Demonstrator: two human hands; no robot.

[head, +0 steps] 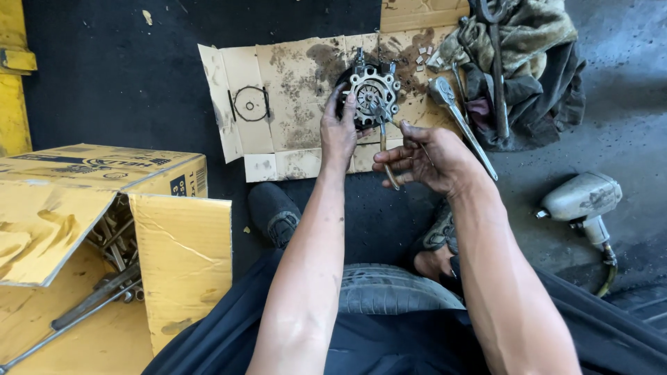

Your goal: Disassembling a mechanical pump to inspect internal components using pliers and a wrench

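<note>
A round metal pump-like part (373,89) with a gear-shaped centre stands on a stained, flattened cardboard sheet (292,76). My left hand (338,132) grips the part's left edge and steadies it. My right hand (427,158) holds a slim wrench (384,147) whose head sits on the part's centre. Both hands are greasy.
A ratchet handle (460,121) lies right of the part, beside dirty rags (517,59) and a long bar. An air impact wrench (582,201) rests on the floor at right. An open yellow carton (104,229) with tools stands at left. A tyre (389,288) lies between my legs.
</note>
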